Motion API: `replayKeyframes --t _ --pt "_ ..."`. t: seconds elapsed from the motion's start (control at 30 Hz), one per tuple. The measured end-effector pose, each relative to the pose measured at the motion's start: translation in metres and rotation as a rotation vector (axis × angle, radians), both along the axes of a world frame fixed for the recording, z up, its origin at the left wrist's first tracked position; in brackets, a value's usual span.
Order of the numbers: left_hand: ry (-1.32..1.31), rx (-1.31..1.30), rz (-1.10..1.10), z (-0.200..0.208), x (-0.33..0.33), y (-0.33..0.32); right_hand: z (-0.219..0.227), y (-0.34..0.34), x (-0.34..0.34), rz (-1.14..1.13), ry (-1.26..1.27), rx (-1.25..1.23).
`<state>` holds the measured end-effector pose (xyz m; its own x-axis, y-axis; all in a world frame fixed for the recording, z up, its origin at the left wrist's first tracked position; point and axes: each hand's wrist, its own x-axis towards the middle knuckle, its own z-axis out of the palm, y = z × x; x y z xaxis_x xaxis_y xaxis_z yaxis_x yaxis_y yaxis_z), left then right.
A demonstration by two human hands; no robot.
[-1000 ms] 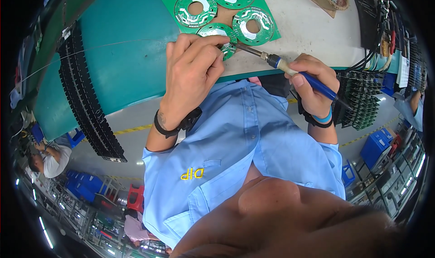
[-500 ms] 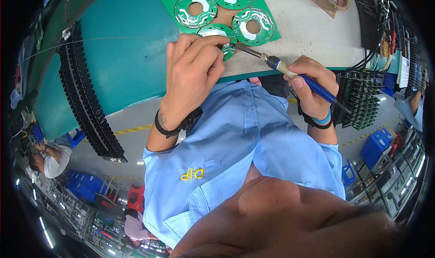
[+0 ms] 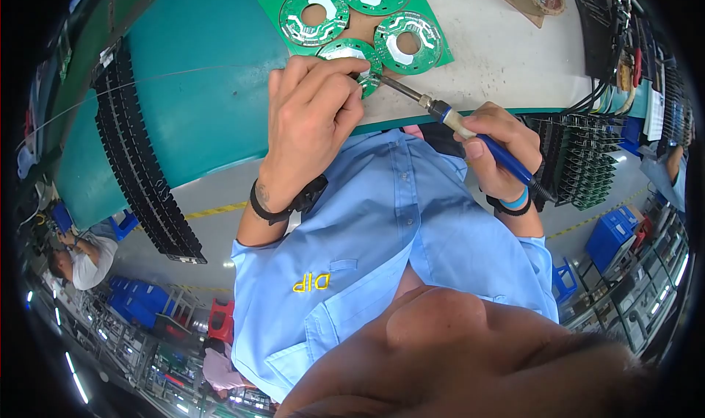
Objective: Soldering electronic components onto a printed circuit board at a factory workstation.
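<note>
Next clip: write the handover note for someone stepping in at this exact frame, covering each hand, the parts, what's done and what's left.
Left hand: fingers pressed on the nearest ring-shaped green circuit board at the near edge of the panel of ring boards, steadying it.
Right hand: gripping the blue-handled soldering iron like a pen, tip at that same board beside the left fingertips.
Panel lies on the pale worktop, next to the teal mat.
Done: cannot tell which joints are finished.
Left: the joint under the tip appears to be in progress; the other rings likely need checking.
</note>
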<state>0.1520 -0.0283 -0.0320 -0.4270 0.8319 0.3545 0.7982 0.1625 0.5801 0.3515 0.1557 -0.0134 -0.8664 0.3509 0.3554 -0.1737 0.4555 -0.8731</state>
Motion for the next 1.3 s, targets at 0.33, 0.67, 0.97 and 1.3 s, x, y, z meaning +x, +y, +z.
replayKeyframes --t 0.33,0.67,0.97,1.3 --pt "0.013 -0.011 0.008 0.002 -0.001 0.000 0.001 0.005 0.007 -0.040 0.065 0.061" --pt "0.018 -0.011 0.015 0.012 -0.013 -0.002 -0.002 0.024 0.012 -0.149 0.124 0.075" --pt "0.003 -0.032 -0.083 0.017 -0.023 0.003 -0.012 0.051 0.014 -0.632 0.091 0.211" --pt "0.057 -0.048 -0.145 0.014 -0.029 0.011 0.004 0.017 0.007 0.038 0.087 0.118"
